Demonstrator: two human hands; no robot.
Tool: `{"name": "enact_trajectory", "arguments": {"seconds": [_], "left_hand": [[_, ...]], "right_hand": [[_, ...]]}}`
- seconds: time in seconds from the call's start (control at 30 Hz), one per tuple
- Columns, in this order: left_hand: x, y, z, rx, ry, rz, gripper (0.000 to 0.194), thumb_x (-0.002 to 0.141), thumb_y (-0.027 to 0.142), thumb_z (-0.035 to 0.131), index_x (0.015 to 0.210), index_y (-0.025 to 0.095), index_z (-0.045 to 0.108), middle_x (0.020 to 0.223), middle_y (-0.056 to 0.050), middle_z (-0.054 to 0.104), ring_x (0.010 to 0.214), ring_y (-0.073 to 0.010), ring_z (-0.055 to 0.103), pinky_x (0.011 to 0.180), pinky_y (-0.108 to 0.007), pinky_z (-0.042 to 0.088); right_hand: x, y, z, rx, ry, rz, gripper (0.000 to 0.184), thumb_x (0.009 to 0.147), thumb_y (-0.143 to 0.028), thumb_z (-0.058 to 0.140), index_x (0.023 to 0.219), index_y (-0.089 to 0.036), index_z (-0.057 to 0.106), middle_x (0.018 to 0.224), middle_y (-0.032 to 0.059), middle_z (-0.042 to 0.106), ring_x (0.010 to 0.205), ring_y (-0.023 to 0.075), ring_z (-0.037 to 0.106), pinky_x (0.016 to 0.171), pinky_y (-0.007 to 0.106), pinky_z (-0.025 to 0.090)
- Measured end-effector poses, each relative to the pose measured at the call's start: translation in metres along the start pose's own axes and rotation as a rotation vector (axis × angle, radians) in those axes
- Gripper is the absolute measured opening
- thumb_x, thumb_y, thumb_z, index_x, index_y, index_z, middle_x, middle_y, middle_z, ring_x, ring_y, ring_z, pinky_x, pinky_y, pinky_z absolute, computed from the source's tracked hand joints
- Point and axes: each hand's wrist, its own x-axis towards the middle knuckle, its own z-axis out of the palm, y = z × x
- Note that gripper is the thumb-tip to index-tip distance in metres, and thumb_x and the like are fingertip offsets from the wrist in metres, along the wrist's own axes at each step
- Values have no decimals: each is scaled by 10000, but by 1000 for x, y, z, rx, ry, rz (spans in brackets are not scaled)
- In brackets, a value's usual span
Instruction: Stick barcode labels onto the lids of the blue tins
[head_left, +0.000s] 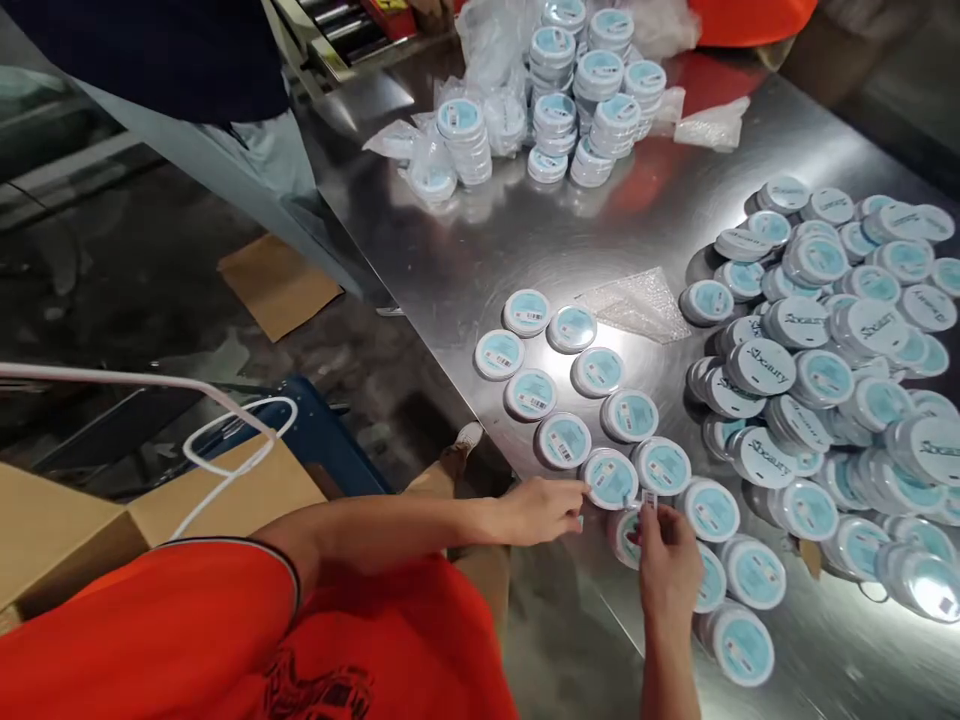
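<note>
Two rows of round white tins with light blue labels [564, 440] lie flat along the near edge of a steel table [480, 250]. My left hand [541, 510] reaches in from the left, fingertips touching a tin [609, 478] at the table edge. My right hand [664, 565] is closed in a pinch on a small white sticker [649, 499], held just above another tin [624, 535] that my hand partly hides.
A big loose heap of the same tins [840, 380] fills the right side. Stacked tins [592, 100] and plastic bags stand at the far end, a bubble-wrap piece [637, 305] mid-table. Another person stands at top left. A cardboard box [67, 530] sits at left.
</note>
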Motion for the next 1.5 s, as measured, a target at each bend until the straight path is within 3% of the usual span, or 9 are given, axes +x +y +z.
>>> {"name": "enact_trajectory", "arguments": {"seconds": [0.1, 0.23, 0.43, 0.57, 0.63, 0.73, 0.83, 0.93, 1.5], "left_hand": [[7, -1, 11, 137, 7, 74, 147, 857, 182, 692, 738, 173, 607, 1486, -107, 568, 1150, -309, 669, 1005, -384, 495], [4, -14, 21, 184, -30, 119, 144, 854, 201, 708, 758, 175, 604, 1385, -108, 639, 1071, -289, 692, 949, -349, 507], [7, -27, -15, 225, 113, 41, 66, 898, 167, 631, 835, 180, 615, 1281, -71, 695, 1132, -234, 668, 961, -296, 493], [8, -26, -21, 369, 136, 164, 71, 928, 162, 620, 865, 162, 653, 1366, -83, 664, 1161, -226, 673, 949, -291, 519], [7, -26, -14, 518, 100, 303, 95, 960, 173, 592, 924, 146, 675, 1479, -93, 590, 1097, -212, 702, 874, -289, 548], [6, -28, 0, 774, 22, 463, 163, 995, 213, 558, 1003, 130, 697, 1581, -102, 480, 897, -192, 736, 674, -292, 549], [8, -30, 8, 907, 11, 474, 156, 974, 205, 591, 1023, 133, 721, 1561, -114, 504, 774, -172, 719, 566, -273, 494], [9, -32, 11, 929, 20, 457, 178, 967, 187, 581, 1045, 141, 733, 1575, -123, 483, 785, -187, 716, 555, -280, 480], [11, -34, 14, 955, 4, 434, 220, 962, 147, 531, 1101, 141, 702, 1570, -145, 483, 795, -174, 696, 603, -299, 527]], "right_hand": [[7, -9, 13, -362, 62, -204, 651, 891, -575, 486, 1336, -110, 580, 1078, 200, 743, 973, 340, 679, 757, 388, 456], [-2, -25, 33, -677, 70, -383, 814, 934, -604, 467, 1507, -31, 389, 1128, 278, 707, 1089, 429, 632, 805, 467, 452], [-6, -19, 41, -668, -7, -517, 787, 973, -538, 410, 1583, -73, 237, 1417, 289, 571, 1266, 414, 556, 884, 488, 456], [4, -10, 32, -522, -98, -562, 775, 937, -540, 457, 1576, -136, 281, 1510, 227, 514, 1353, 403, 495, 955, 517, 461], [8, -6, 23, -320, -71, -537, 795, 884, -625, 502, 1502, -135, 407, 1484, 233, 530, 1336, 391, 512, 954, 494, 483], [6, -3, 9, -44, -52, -299, 653, 831, -699, 540, 1192, -162, 631, 1194, 187, 701, 1067, 315, 667, 819, 391, 527], [1, -5, 6, 30, -218, -109, 499, 810, -702, 554, 878, -216, 643, 770, 58, 721, 716, 228, 666, 686, 331, 502], [2, -10, 14, -38, -286, -102, 469, 761, -708, 547, 762, -242, 602, 627, 22, 669, 608, 214, 617, 613, 319, 461], [19, -26, 26, -439, -364, -43, 322, 840, -538, 506, 717, -252, 590, 698, 59, 733, 709, 232, 667, 669, 304, 427]]}}
